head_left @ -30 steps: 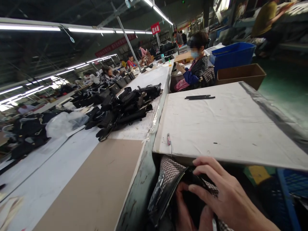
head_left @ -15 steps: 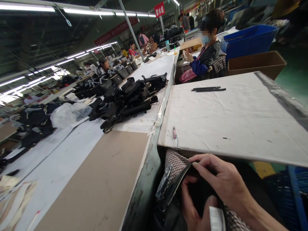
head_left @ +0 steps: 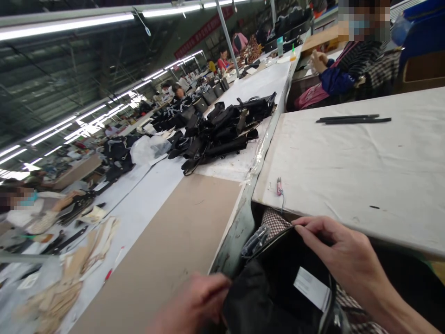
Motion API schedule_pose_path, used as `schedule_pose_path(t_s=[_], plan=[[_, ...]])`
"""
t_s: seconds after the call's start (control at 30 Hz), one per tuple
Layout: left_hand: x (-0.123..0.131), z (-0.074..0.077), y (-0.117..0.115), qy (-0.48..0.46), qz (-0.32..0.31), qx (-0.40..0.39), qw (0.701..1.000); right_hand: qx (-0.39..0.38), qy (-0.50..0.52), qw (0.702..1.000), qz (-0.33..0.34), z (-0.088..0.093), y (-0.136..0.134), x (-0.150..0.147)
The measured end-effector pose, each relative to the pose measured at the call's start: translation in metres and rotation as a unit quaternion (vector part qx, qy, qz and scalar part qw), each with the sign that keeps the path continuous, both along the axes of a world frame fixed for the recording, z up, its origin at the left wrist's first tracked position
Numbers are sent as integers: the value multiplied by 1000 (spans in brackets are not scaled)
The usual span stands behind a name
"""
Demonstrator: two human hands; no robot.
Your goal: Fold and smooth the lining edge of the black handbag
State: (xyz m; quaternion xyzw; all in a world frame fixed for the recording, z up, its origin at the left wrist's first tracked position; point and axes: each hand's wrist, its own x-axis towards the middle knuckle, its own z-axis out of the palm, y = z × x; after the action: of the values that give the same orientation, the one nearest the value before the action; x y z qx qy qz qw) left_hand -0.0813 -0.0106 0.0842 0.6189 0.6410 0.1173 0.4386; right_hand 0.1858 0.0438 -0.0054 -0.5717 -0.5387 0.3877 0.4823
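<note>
A black bag [head_left: 278, 287] lies open toward me at the bottom, over checked cloth [head_left: 276, 221]. Inside it a white label [head_left: 312, 288] shows against the dark lining. My right hand [head_left: 342, 253] pinches the bag's upper rim between thumb and fingers. At the bag's left side is my left hand [head_left: 198, 301], smeared by motion, beside the black fabric; its fingers cannot be made out clearly. Clear plastic wrap [head_left: 255, 241] sits by the bag's left rim.
Small snips [head_left: 279, 186] and black strips [head_left: 354, 119] rest on the white-covered table [head_left: 330, 162]. Black bag pieces [head_left: 222, 134] are heaped on the long table [head_left: 167, 232]. One person [head_left: 347, 69] sits at the upper right, another [head_left: 38, 208] at the left.
My left hand has come out of the bag's opening to its left side. My right hand still pinches the rim. The view has shifted left, showing a person at the left.
</note>
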Motion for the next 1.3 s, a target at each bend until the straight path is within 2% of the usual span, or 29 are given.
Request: schedule_pose_path(t_s=[0.07, 0.1, 0.13, 0.2, 0.27, 0.33, 0.53, 0.63, 0.8, 1.03, 1.17, 1.3], plan=[[-2, 23, 16, 1, 65, 11, 998, 0, 0, 1000, 13, -1, 1, -3], [1, 31, 26, 8, 80, 50, 996, 1, -2, 1000, 19, -2, 2, -4], [7, 36, 36, 10, 61, 51, 997, 2, -3, 1000, 24, -2, 3, -6], [22, 39, 53, 13, -22, 2, 1000, 2, -4, 1000, 29, -2, 3, -8], [36, 34, 66, 27, -96, -32, 994, 0, -4, 1000, 28, -1, 3, -9], [46, 25, 74, 40, -123, -36, 991, -3, -5, 1000, 23, -1, 3, -9], [50, 4, 74, 39, -76, -35, 996, 12, -6, 999, 29, 0, 2, -6], [49, 2, 70, 57, -84, 3, 995, 22, -20, 999, 41, 2, 2, -5], [53, 2, 73, 74, -135, 53, 987, 34, -32, 998, 42, 3, 0, -6], [79, -9, 95, -7, -215, 120, 969, 55, -31, 997, 38, 1, -2, -6], [93, -14, 99, 5, -240, 160, 958, 54, -47, 997, 39, 3, -4, 3], [97, -18, 97, 22, -246, 195, 949, 103, -104, 989, 17, 5, -11, 8]])
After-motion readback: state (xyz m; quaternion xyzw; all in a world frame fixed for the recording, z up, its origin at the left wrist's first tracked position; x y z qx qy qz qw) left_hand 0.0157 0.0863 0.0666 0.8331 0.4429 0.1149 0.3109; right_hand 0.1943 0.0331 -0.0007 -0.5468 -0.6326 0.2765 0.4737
